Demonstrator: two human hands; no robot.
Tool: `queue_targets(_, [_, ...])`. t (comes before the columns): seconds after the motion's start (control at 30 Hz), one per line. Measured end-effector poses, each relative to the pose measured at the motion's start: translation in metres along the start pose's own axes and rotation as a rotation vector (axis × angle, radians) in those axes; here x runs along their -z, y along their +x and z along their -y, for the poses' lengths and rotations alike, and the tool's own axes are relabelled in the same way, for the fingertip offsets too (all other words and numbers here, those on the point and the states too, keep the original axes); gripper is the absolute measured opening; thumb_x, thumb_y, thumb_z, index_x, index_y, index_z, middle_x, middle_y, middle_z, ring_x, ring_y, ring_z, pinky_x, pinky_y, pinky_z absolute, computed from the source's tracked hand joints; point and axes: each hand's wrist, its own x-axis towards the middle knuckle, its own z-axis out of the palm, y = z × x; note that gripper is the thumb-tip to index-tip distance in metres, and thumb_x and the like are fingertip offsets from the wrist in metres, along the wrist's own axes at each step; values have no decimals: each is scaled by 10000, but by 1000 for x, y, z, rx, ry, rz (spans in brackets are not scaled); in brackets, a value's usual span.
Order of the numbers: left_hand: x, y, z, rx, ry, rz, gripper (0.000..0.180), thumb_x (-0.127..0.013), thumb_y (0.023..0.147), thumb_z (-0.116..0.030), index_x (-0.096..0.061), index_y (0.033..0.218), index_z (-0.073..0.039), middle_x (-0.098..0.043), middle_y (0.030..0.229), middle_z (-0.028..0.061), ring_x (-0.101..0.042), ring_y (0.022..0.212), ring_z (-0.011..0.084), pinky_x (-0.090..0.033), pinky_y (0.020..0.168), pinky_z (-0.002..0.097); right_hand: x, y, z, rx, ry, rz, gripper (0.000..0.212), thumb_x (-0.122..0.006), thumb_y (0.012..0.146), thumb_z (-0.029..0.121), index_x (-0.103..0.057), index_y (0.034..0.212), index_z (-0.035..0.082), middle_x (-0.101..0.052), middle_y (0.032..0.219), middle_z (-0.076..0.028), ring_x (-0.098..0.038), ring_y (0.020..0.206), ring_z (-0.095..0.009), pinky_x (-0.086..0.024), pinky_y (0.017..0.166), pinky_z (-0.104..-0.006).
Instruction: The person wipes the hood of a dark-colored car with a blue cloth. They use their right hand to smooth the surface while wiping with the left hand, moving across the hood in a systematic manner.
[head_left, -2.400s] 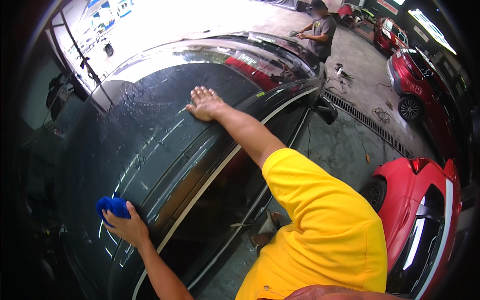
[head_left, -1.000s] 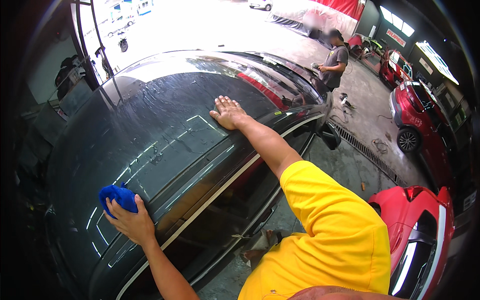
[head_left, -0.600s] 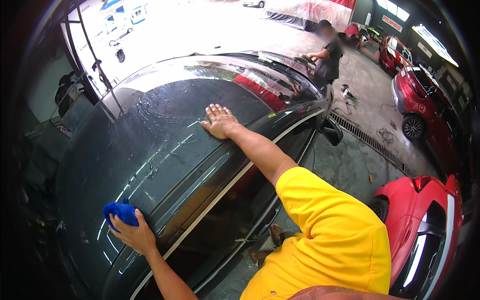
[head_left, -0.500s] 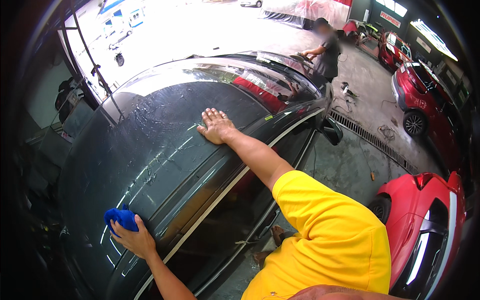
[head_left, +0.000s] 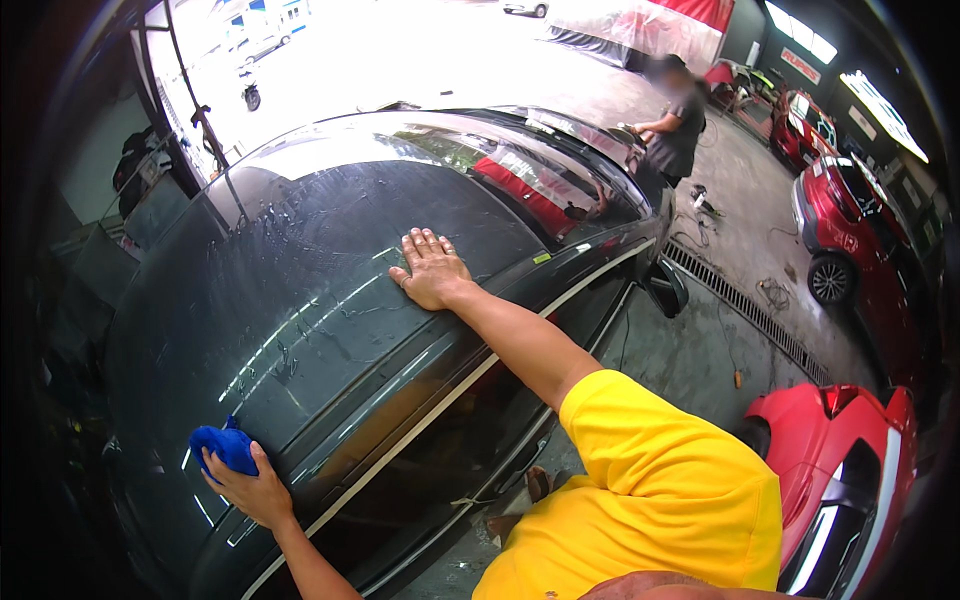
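Observation:
A dark car roof (head_left: 330, 270) stretches out in front of me, wet in places with streaks and droplets. My right hand (head_left: 433, 268) lies flat on it, fingers spread, holding nothing. Toward the near left, my left hand (head_left: 252, 487) grips a bunched blue microfiber cloth (head_left: 228, 450) against the roof's edge area. Part of the cloth is hidden behind the fingers. Between the roof and the side windows runs a pale trim strip (head_left: 420, 418).
Beyond the windshield, a person in dark clothes (head_left: 678, 125) works at the car's front. The side mirror (head_left: 665, 288) juts out at right. A red car (head_left: 820, 440) stands close on my right, another red car (head_left: 850, 215) farther off. A floor drain grate (head_left: 745, 310) and cords lie between.
My left hand has shifted slightly left with the blue cloth. My right hand still rests on the roof, its fingers a little more spread. The view has tilted slightly.

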Motion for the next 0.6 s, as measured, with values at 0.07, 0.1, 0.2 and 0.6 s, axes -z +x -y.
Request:
queue_targets(0.07, [1, 0, -4, 18, -8, 6, 685, -695, 985, -433, -444, 1488, -40, -438, 1619, 130, -358, 1483, 468, -382, 1192, 582, 0, 1, -2, 5, -22, -2, 792, -243, 1098, 579, -145, 1686, 59, -118, 1767, -135, -85, 1639, -278, -97, 1332, -433])
queue_targets(0.1, [2, 0, -4, 21, -6, 10, 682, -696, 981, -436, -444, 1484, -49, -435, 1622, 119, -355, 1489, 461, -379, 1196, 581, -2, 2, -2, 7, -35, -5, 793, -242, 1098, 580, -145, 1686, 56, -120, 1767, -136, -86, 1638, -278, -99, 1331, -433])
queue_targets(0.2, [4, 0, -4, 30, -8, 25, 674, -699, 977, -432, -445, 1479, -59, -434, 1624, 103, -353, 1496, 448, -377, 1199, 578, -1, 4, -2, 8, -63, -11, 796, -236, 1099, 579, -146, 1683, 45, -124, 1765, -141, -86, 1638, -279, -104, 1331, -435])
queue_targets(0.6, [6, 1, -7, 51, -71, 53, 696, -715, 977, -393, -430, 1518, -60, -421, 1640, 111, -351, 1504, 423, -324, 1233, 545, -1, 5, -5, 10, -52, 12, 804, -241, 1096, 578, -128, 1684, 42, -111, 1767, -144, -73, 1639, -284, -95, 1332, -435])
